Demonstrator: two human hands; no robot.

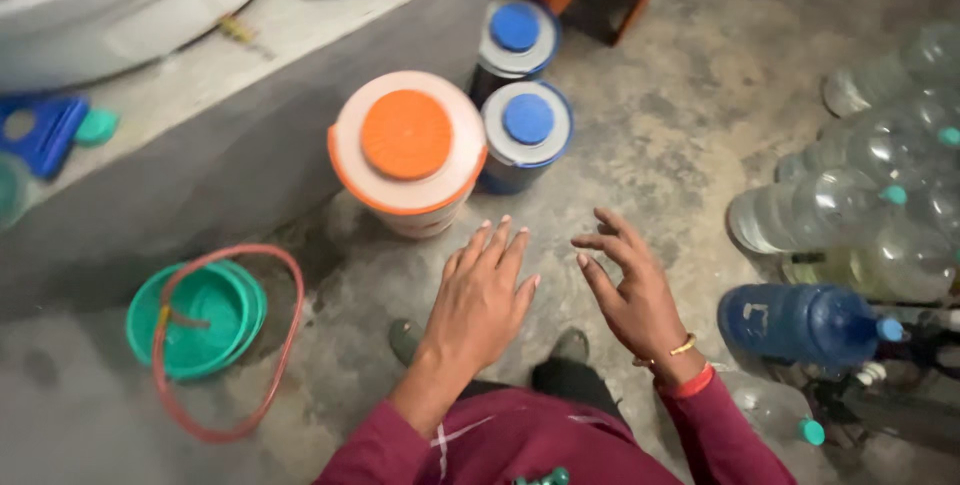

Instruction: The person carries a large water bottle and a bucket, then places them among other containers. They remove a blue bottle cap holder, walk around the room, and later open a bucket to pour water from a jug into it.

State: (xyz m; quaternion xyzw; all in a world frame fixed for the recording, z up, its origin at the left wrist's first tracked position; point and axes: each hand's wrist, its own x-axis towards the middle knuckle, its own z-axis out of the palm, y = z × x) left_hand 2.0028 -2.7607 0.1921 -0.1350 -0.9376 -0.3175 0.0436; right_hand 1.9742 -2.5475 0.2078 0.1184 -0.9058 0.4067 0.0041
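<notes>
Two bare hands, left hand (480, 297) and right hand (637, 290), hover with fingers (500, 245) spread wide, holding nothing. Just beyond the fingertips stands a white cylindrical plastic jug with orange lid and orange rim band (407, 152) on the concrete floor (650, 115); two blue-lidded containers (527, 135) touch its far side. Likely heavy if filled, rigid, smooth-sided; best gripped around both sides of the body.

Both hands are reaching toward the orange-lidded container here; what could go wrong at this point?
The white jug with the round orange lid stands tight against two blue-lidded jugs; lifting it could knock them. The red hose loop by the green basin could snag a foot. Both the left hand and right hand are empty.
</notes>
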